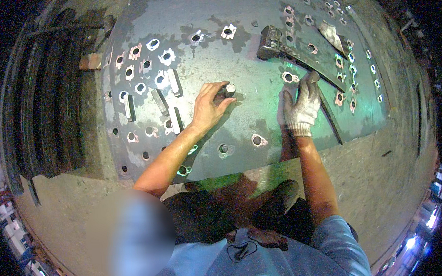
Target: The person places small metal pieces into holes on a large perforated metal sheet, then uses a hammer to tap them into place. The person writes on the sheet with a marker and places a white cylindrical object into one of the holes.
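Observation:
The bare fingers and thumb of my left hand point(211, 107) close around a short metal cylinder point(230, 89), which stands on the large steel plate point(249, 107) with its bright round end up. My right hand point(301, 107), in a whitish knitted glove, rests farther right with its thumb apart and its fingers stretched out. The fingers lie against the upper part of a dark rod point(331, 121) with a rounded end; the glove hides part of the contact. Beyond the glove lies a sledgehammer point(270, 43), its dark handle slanting to the right.
Several rectangular metal bars point(159, 101) lie left of my left hand. Many holes with pale, ragged rims point(259, 140) dot the plate. A bent metal scrap point(331, 37) lies at the far right. Long dark beams point(44, 101) and a brownish block point(90, 62) are on the left.

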{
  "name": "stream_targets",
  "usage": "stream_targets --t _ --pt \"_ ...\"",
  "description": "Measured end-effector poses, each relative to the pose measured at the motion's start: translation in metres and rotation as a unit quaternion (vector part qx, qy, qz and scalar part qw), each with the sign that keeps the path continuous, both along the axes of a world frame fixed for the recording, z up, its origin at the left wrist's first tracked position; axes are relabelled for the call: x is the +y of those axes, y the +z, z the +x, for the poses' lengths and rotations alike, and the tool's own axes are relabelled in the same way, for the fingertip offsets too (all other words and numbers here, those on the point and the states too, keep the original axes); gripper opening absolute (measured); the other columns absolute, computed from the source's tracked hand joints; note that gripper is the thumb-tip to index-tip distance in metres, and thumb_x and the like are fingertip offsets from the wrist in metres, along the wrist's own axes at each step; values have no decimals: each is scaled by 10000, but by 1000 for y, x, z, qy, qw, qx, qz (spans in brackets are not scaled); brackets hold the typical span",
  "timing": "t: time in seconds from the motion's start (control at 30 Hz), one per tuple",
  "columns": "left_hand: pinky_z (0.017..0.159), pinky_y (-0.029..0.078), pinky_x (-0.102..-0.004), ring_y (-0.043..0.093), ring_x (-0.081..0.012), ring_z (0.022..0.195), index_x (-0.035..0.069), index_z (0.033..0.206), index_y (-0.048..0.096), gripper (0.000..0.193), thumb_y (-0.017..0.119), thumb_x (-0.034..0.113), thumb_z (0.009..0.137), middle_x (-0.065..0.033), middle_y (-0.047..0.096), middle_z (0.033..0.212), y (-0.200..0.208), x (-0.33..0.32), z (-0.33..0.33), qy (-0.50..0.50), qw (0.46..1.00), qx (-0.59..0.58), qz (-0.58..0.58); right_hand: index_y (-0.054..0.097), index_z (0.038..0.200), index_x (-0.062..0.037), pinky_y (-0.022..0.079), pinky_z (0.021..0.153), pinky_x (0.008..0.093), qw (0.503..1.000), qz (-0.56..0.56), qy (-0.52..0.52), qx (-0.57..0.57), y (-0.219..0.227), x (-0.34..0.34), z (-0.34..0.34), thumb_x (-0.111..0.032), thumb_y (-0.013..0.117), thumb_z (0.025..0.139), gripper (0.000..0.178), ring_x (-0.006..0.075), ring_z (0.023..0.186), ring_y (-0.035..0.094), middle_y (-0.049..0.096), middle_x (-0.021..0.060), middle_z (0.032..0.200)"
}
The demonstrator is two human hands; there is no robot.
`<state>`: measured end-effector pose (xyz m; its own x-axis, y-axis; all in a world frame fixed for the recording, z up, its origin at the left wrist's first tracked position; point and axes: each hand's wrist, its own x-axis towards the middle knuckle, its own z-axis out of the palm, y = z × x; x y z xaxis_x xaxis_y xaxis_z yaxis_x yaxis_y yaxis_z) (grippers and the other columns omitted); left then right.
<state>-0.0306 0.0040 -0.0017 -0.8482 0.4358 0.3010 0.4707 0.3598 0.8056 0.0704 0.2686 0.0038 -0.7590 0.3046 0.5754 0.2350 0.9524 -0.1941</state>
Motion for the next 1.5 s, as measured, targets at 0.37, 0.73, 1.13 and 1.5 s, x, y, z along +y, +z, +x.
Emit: stream_targets --t 0.37,0.73,1.13,1.5 --pt "844 509 -365 626 -276 959 23 1057 678 351 799 156 755 -112 678 1015 -5 1 0 0 1000 15 -1 508 1278 -63 351 1044 555 1000 -3 15 5 -4 1 1 -282 777 751 631 435 1272 439 508 207 1339" --pt "803 505 -370 622 -285 906 15 1015 680 299 784 140 764 -114 679 961 -3 4 1 6 1000 30 -6 511 1295 -67 337 1055 551 1000 5 -6 7 -7 3 2 -307 766 766 634 429 1249 458 515 204 1335" --pt "790 501 -378 615 -301 893 27 1018 674 288 765 148 773 -114 671 945 -9 2 1 8 999 48 -1 564 1200 -30 454 940 481 964 75 63 -248 50 49 -101 -359 669 851 490 399 1094 583 620 220 1158" --pt "831 501 -392 617 -304 914 16 1041 663 302 738 153 783 -119 680 990 -10 0 0 3 998 53 21 556 1120 -29 522 784 491 932 76 122 -334 56 72 -138 -351 649 873 417 416 893 658 674 239 951"
